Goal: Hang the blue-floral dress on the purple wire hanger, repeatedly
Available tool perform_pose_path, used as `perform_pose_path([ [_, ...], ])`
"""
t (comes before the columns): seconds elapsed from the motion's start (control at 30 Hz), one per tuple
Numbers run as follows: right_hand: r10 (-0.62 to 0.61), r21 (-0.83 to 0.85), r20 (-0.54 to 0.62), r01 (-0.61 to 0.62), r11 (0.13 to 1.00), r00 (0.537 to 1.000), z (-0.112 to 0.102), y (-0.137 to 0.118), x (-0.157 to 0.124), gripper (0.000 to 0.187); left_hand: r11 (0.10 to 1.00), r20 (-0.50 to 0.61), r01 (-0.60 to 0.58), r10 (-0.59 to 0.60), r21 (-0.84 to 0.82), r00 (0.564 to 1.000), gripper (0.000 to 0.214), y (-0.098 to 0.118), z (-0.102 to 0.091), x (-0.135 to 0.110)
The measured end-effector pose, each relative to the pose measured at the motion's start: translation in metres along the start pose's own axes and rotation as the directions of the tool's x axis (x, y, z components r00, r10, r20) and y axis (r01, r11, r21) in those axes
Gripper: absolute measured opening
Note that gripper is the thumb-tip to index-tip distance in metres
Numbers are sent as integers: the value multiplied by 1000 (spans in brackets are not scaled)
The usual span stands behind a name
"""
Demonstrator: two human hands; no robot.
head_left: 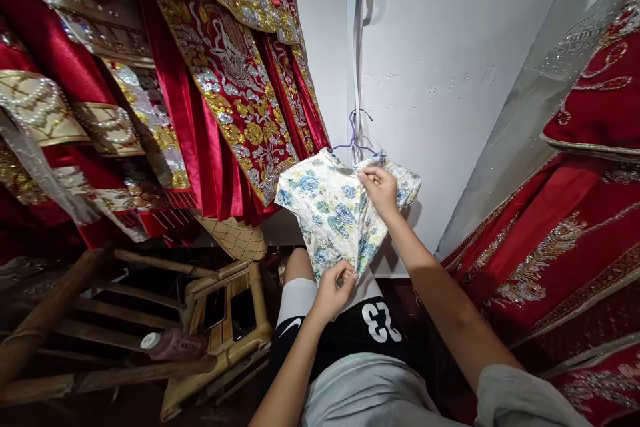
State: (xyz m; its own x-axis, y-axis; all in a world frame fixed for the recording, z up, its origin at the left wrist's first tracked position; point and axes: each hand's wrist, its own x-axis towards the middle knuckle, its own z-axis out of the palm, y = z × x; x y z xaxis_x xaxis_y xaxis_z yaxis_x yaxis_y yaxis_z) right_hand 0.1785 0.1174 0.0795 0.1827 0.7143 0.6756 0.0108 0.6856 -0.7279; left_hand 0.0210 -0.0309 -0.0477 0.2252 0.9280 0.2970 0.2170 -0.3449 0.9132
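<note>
A short-sleeved floral shirt (325, 203), white with blue roses, hangs on a purple hanger (353, 139) in front of the person, just above the knees. The right hand (380, 190) pinches the shirt's front edge between thumb and fingertips, a little below the collar. The left hand (336, 288) is closed in a similar pinch at the hem, low on the same edge, so the front runs fairly straight between the two grips.

The step in hand looks like lining up or fastening that front edge; whether there are buttons is too small to tell. The next move seems to call for a light pinch at both ends, without tugging the shoulders off the hanger.

The hanger's hook is up near a white strip (358, 47) by the wall (440, 107); what bears it is unclear. Red embroidered garments (250, 93) hang at the left, and another red garment (565, 247) at the right. Lower left, two phones (243, 313) lie on a bamboo seat (257, 300), beside a bottle (175, 345) on its side.
</note>
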Motion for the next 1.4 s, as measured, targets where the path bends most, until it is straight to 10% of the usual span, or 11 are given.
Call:
perform_pose_path([
  [0.23,-19,92,-113,29,995,993,-14,-13,50,34,995,152,60,-71,76,986,21,-10,-24,-8],
  [0.37,-13,-138,172,37,990,985,-24,-19,28,25,997,91,64,-67,42,994,20,-11,-16,-9],
  [0.53,226,-741,283,63,668,932,-21,-10,-5,27,997,134,32,-41,72,990,19,-7,1,-4],
  [0.7,317,-877,335,171,450,887,-20,-5,5,23,992,141,5,-23,127,990,19,-2,2,-1],
  [1.17,416,-865,244,2,502,876,0,-2,3,20,928,252,-126,36,350,967,13,7,6,6],
  [1.4,503,-691,228,-226,687,834,8,7,4,35,912,245,-146,52,383,968,15,7,11,5],
])
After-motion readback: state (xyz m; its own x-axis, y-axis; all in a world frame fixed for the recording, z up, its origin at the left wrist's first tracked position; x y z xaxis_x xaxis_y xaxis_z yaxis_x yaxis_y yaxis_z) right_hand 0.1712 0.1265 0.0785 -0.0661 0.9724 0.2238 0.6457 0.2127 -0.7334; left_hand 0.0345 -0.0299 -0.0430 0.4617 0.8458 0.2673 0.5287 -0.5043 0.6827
